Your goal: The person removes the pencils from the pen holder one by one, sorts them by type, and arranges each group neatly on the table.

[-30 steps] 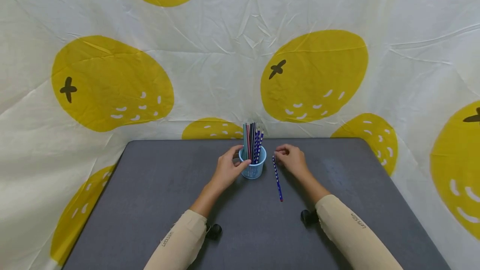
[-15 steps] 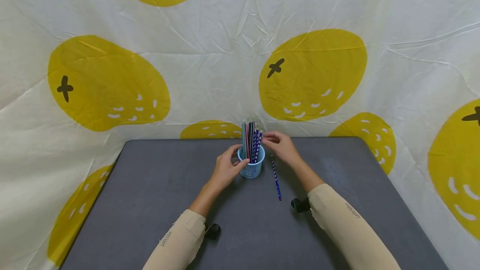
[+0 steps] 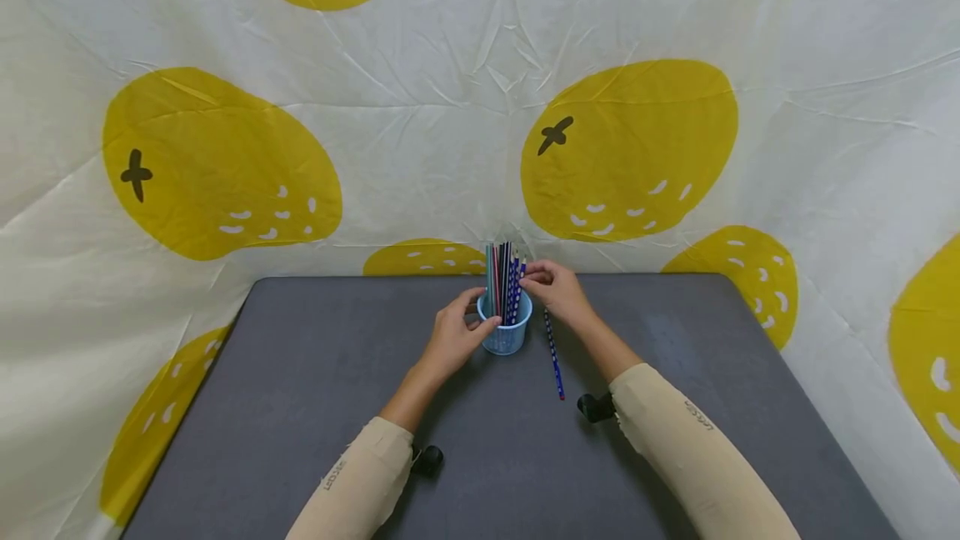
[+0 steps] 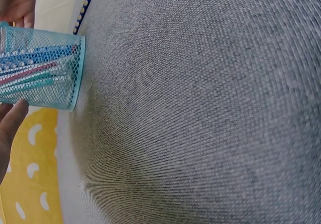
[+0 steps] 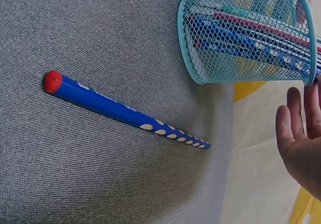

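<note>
A light blue mesh pencil cup (image 3: 504, 342) stands upright, holding several pencils (image 3: 504, 282), some dark, some blue with pale spots. My left hand (image 3: 456, 335) holds the cup at its left side, thumb at the front of the rim; in the left wrist view its fingertips touch the mesh. At the right of the rim, my right hand (image 3: 558, 290) pinches the upper part of a blue spotted pencil (image 3: 521, 273) standing in the cup. Another blue spotted pencil (image 5: 120, 111), with a red end, lies on the table just right of the cup.
The dark grey table (image 3: 322, 373) ends at a back edge close behind the cup. Behind it hangs a white cloth (image 3: 435, 165) printed with large yellow fruit. Black wrist cameras (image 3: 429, 462) sit beneath both beige sleeves.
My right hand has moved left and away from me, from the lying pencil's tip to the pencils in the cup, and now grips one. The left hand stays on the cup.
</note>
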{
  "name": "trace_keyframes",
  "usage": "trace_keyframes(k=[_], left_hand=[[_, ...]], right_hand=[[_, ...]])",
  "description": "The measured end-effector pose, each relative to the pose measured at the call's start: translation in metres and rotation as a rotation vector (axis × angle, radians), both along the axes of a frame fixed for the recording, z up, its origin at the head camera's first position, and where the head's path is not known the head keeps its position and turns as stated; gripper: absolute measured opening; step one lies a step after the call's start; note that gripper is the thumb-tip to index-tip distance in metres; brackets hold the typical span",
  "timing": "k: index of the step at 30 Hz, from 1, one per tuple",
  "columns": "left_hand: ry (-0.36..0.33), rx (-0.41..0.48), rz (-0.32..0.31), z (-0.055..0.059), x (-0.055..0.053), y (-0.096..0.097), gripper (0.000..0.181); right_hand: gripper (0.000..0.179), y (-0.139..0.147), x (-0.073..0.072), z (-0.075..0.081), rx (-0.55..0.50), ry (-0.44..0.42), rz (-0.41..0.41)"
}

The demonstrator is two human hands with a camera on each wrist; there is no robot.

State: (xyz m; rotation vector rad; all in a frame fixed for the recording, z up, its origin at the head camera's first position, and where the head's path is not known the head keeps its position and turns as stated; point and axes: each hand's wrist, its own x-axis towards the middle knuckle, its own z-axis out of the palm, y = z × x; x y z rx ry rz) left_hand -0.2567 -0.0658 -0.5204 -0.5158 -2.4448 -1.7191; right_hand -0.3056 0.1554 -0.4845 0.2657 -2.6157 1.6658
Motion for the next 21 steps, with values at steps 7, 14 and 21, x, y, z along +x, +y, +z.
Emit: trace_keyframes(k=[7,14,21], left_hand=[[0.005,0.0,0.004,0.0,0.0,0.001,0.058],[-0.015,-0.006,0.003,0.0,0.001,0.0,0.058],[-0.016,0.001,0.008,0.001,0.0,0.0,0.059]], right_hand=[[0.025,0.001,0.001,0.006,-0.006,0.037,-0.03],[0.026,0.008,0.007,0.029,0.027,0.08,-0.035],[0.03,0.019,0.005,0.062,-0.139,0.115,-0.001]])
